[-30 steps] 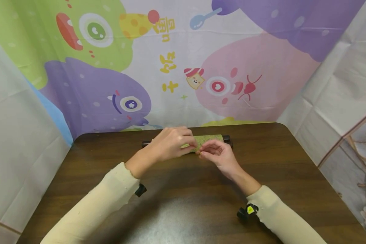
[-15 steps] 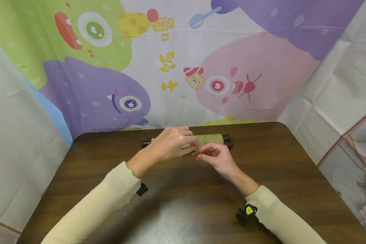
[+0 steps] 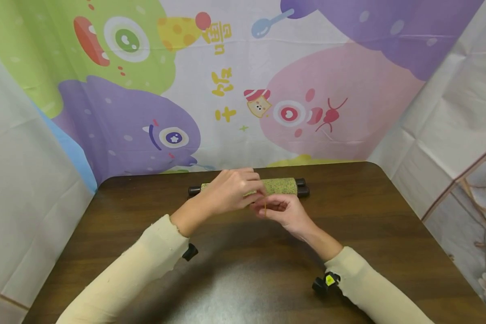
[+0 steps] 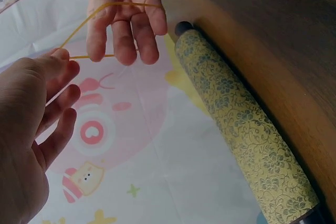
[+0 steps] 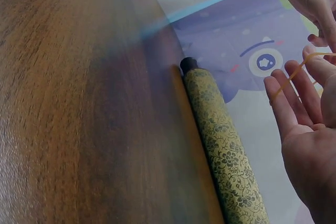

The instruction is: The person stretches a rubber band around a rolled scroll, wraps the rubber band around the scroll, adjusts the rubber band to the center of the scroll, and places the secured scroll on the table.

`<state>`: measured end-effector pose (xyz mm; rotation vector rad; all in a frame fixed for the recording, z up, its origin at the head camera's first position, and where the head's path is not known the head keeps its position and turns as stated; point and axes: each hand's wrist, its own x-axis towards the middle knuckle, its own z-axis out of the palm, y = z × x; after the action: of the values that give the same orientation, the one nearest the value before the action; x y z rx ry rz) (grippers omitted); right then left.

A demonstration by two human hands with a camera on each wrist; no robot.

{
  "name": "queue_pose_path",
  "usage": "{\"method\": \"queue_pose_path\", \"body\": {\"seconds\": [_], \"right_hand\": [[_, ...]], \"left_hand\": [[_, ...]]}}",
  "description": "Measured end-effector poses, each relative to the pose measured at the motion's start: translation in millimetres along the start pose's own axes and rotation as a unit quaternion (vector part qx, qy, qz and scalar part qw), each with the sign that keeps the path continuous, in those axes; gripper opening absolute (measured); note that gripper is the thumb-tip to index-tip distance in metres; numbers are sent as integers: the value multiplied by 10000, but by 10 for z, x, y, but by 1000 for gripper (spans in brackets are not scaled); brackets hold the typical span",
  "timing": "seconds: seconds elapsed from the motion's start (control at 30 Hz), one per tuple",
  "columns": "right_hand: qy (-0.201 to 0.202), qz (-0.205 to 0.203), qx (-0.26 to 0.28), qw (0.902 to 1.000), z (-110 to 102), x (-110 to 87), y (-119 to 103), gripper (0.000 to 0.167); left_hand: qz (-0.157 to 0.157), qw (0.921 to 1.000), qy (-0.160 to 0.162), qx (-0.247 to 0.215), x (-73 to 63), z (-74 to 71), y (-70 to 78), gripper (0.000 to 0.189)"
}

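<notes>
A thin orange-yellow rubber band point(image 4: 131, 3) is stretched between the two hands. My left hand point(image 3: 235, 191) pinches one end of it between thumb and forefinger, its other fingers loosely bent. The right hand point(image 3: 289, 213) carries the band looped around its spread fingers and thumb; in the right wrist view its fingers point(image 5: 299, 85) are fairly straight. Just beyond and below both hands lies a rolled scroll point(image 3: 281, 185), covered in yellow-green floral fabric, with dark end knobs point(image 3: 303, 191). In the head view the left hand hides the scroll's middle.
The scroll lies along the far edge of the dark wooden table point(image 3: 243, 270). Behind it hangs a cloth point(image 3: 235, 148) printed with cartoon monsters. White patterned cloth stands at both sides. A small black camera point(image 3: 321, 283) sits at the right wrist.
The right hand has moved slightly down and toward the left hand, and its fingers have spread inside the band. The left hand has shifted only a little to the right. The scroll stays put.
</notes>
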<state>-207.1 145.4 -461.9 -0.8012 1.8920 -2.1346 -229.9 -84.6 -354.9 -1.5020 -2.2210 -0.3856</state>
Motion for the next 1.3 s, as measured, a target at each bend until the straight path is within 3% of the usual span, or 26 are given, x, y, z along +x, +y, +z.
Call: {"method": "queue_pose_path", "body": {"seconds": [0.17, 0.4, 0.67, 0.97, 1.1, 1.3], "right_hand": [[-73, 171, 12, 9998, 12, 11, -12, 39], [134, 448, -143, 9988, 56, 34, 17, 32], [161, 695, -320, 9969, 64, 31, 45, 33], [-64, 439, -782, 9960, 91, 27, 41, 33], [-27, 316, -737, 9968, 103, 25, 58, 33], [-139, 163, -602, 9980, 94, 13, 61, 41]], "left_hand": [[-2, 9998, 94, 174, 17, 4, 3, 6], [161, 9994, 232, 211, 67, 5, 34, 13], [178, 9993, 183, 288, 74, 2, 42, 13], [77, 9995, 76, 280, 88, 40, 35, 10], [39, 9995, -16, 310, 93, 37, 47, 10], [-16, 9993, 134, 340, 90, -14, 21, 8]]}}
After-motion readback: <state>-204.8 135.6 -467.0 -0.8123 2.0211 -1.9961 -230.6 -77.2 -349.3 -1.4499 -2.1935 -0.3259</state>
